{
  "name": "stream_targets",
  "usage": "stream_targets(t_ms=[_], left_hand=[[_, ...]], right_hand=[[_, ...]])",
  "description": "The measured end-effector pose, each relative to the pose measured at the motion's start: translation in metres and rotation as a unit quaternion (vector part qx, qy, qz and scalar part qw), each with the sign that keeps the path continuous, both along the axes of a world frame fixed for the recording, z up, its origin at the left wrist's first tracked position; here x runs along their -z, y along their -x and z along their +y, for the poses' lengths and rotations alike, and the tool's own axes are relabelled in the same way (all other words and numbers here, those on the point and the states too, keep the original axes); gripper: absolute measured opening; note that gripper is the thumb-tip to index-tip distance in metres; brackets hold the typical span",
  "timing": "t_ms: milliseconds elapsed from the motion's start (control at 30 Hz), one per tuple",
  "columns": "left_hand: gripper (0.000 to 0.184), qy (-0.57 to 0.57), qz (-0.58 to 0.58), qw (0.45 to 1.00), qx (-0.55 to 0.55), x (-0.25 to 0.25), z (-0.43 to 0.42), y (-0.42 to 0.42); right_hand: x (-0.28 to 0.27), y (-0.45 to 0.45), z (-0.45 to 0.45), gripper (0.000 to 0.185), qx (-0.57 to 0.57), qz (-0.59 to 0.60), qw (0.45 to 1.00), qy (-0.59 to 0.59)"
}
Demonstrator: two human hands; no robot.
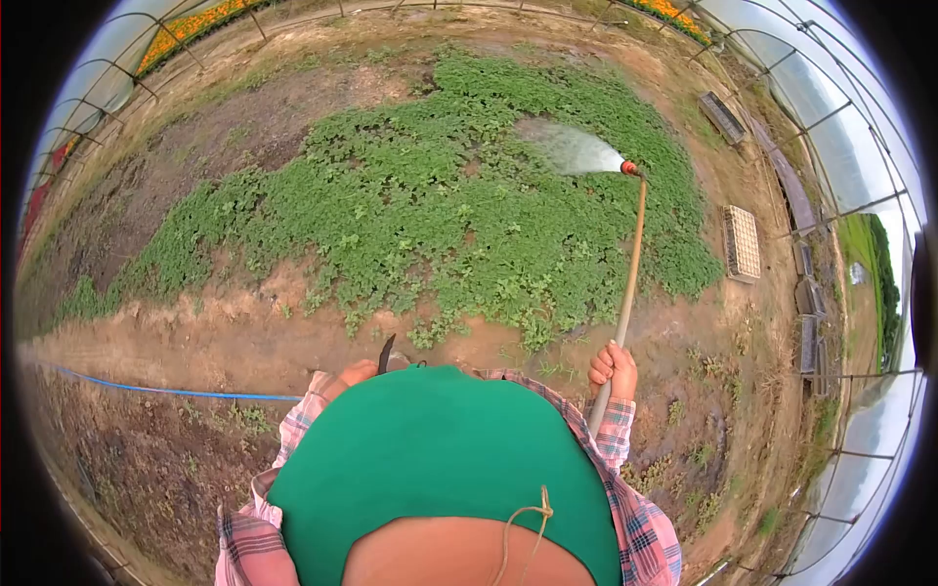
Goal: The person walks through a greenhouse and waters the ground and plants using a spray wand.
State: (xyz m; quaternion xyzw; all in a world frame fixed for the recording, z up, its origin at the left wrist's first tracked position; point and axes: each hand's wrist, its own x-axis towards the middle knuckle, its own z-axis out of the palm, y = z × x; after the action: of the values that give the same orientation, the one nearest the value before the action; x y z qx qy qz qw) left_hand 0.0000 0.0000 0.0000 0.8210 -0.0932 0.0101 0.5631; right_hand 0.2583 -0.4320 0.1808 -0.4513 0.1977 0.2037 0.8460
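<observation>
My right hand (pixel 614 369) is wrapped around a long watering wand (pixel 633 249). At the wand's far end, an orange spray head (pixel 628 167) throws a fan of water (pixel 576 151) leftward over low green plants (pixel 410 215). My left hand (pixel 357 373) is at my waist, its fingers mostly hidden behind my green top (pixel 440 430). Beside it a dark, curved, pointed thing (pixel 387 352) sticks up; whether the hand holds it I cannot tell. A blue hose (pixel 176 392) runs along the ground from the left and disappears behind my left sleeve.
Bare soil (pixel 244 298) borders the plant bed. On the right stand a pale crate (pixel 742 243), a dark tray (pixel 722 118) and several grey boxes (pixel 809 317). A metal-framed tunnel (pixel 850 205) encloses the plot. Orange flowers (pixel 191 34) grow beyond the far edge.
</observation>
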Motion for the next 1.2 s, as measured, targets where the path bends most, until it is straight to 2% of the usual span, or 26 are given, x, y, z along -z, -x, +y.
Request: stream_targets(t_ms=[33,67,100,133,167,200,333,400,500,600,667,700,733,800,867,967,1067,1133,1167,1200], left_hand=[[0.015,0.119,0.189,0.967,-0.125,-0.024,-0.021,-0.003],[0.016,0.279,0.39,0.845,-0.238,-0.056,-0.032,-0.018],[0.015,0.263,0.432,0.817,-0.277,-0.097,-0.042,-0.027],[0.015,0.3,0.423,0.808,-0.279,-0.103,-0.045,-0.026],[0.015,0.381,0.418,0.77,-0.293,-0.104,-0.049,-0.022],[0.015,0.392,0.429,0.757,-0.298,-0.123,-0.049,-0.024],[0.019,0.355,0.421,0.773,-0.314,-0.135,-0.04,-0.008],[0.022,0.315,0.426,0.789,-0.31,-0.122,-0.036,0.002],[0.025,0.243,0.384,0.845,-0.282,-0.086,-0.021,0.017],[0.029,0.239,0.406,0.834,-0.286,-0.087,0.018,0.03],[0.025,0.251,0.398,0.844,-0.256,-0.055,0.055,0.044],[0.022,0.23,0.403,0.851,-0.246,-0.061,0.076,0.05],[0.019,0.303,0.384,0.834,-0.254,-0.06,0.096,0.059],[0.015,0.369,0.329,0.833,-0.25,-0.043,0.135,0.08],[0.014,0.419,0.364,0.788,-0.266,-0.061,0.178,0.099],[0.017,0.383,0.392,0.78,-0.301,-0.073,0.228,0.123],[0.017,0.362,0.343,0.819,-0.284,-0.059,0.258,0.147],[0.019,0.351,0.355,0.827,-0.259,-0.053,0.281,0.154],[0.02,0.345,0.362,0.83,-0.246,-0.059,0.288,0.152],[0.021,0.321,0.325,0.857,-0.239,-0.065,0.292,0.154]], right_hand=[[-0.003,-0.002,-0.003,0.015,-0.01,-0.007,1.0,0.01],[-0.002,-0.005,-0.007,0.015,-0.016,-0.003,1.0,0.013],[0.0,-0.007,-0.011,0.015,-0.027,0.002,1.0,0.017],[0.002,-0.009,-0.013,0.016,-0.04,-0.001,0.999,0.02],[0.003,-0.01,-0.013,0.016,-0.05,0.001,0.999,0.017],[0.003,-0.01,-0.01,0.015,-0.056,0.002,0.998,0.014],[0.001,-0.009,0.012,0.015,-0.105,0.024,0.994,0.006],[0.001,-0.007,0.033,0.016,-0.125,0.034,0.992,-0.002],[0.002,0.003,0.068,0.016,-0.159,0.045,0.986,-0.011],[0.005,0.017,0.117,0.015,-0.152,0.035,0.988,0.014],[0.009,0.027,0.156,0.015,-0.149,0.027,0.988,0.015],[0.013,0.031,0.172,0.016,-0.165,0.021,0.986,0.006],[0.015,0.037,0.191,0.018,-0.163,0.022,0.986,0.003],[0.015,0.045,0.238,0.02,-0.166,0.016,0.986,0.008],[0.01,0.057,0.279,0.022,-0.172,0.019,0.984,0.039],[0.001,0.073,0.336,0.02,-0.187,0.028,0.981,0.039],[-0.004,0.089,0.379,0.017,-0.211,0.032,0.977,0.029],[-0.003,0.096,0.398,0.016,-0.224,0.036,0.974,0.006],[-0.005,0.1,0.408,0.015,-0.23,0.032,0.973,0.018],[-0.01,0.103,0.417,0.015,-0.234,0.027,0.971,0.029]])
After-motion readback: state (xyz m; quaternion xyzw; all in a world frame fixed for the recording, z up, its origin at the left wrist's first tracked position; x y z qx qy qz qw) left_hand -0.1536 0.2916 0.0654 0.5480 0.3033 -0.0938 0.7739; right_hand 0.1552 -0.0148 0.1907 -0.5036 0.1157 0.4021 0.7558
